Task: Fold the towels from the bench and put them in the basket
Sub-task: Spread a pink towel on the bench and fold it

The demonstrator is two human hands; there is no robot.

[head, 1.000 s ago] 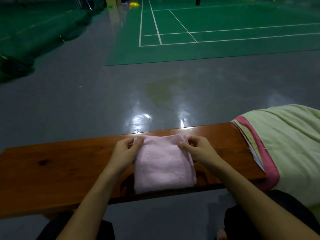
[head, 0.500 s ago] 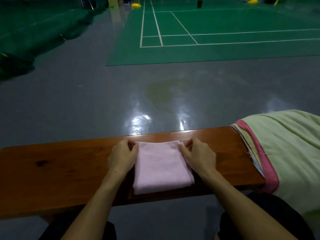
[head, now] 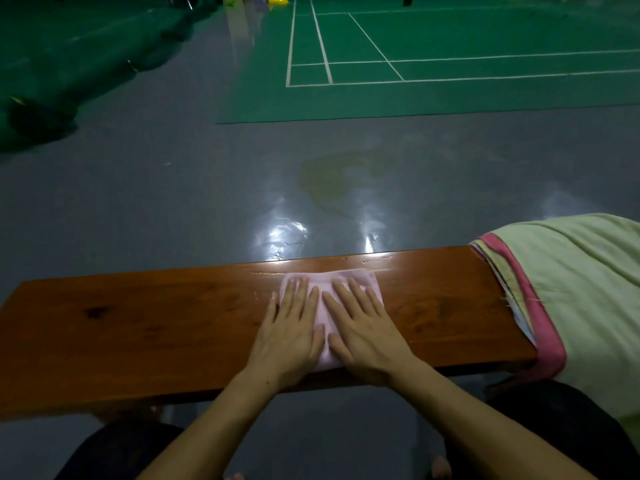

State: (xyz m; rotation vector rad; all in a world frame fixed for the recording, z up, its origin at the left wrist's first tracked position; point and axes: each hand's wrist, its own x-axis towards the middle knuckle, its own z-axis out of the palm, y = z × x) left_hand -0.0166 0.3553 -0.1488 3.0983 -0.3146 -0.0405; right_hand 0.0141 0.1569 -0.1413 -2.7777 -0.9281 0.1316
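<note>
Head view: pink towel [head: 346, 282], folded small, lies flat on the wooden bench [head: 138, 327], roughly mid-bench, its long axis running near edge to far edge. Both hands sit right on top of it. Left hand [head: 289, 332] covers the towel's left half, fingers straight and flat, pressing down; outer fingers spill over the left edge onto bare wood. Right hand [head: 363, 327] covers the right half, same flat press, fingers straight and slightly spread, tips pointing toward the far edge. Neither hand grips anything. Thumbs nearly meet over the towel's centre line, so both are equally near; only the far strip and a sliver between the hands show.

Judgement: fold looks done, this is the smoothing press; next comes the pick-up, prob. fingers under the side edges. Basket not in view, can't tell which way the carry goes.

Surface: glossy varnished plank, slick, so the towel could slide. Stack of unfolded towels [head: 571, 289], yellow-green w/ pink border, drapes over the bench's right end, well apart from the hands.

Room: grey shiny floor [head: 173, 202], green badminton court [head: 450, 46] w/ white lines beyond. Dim light.
</note>
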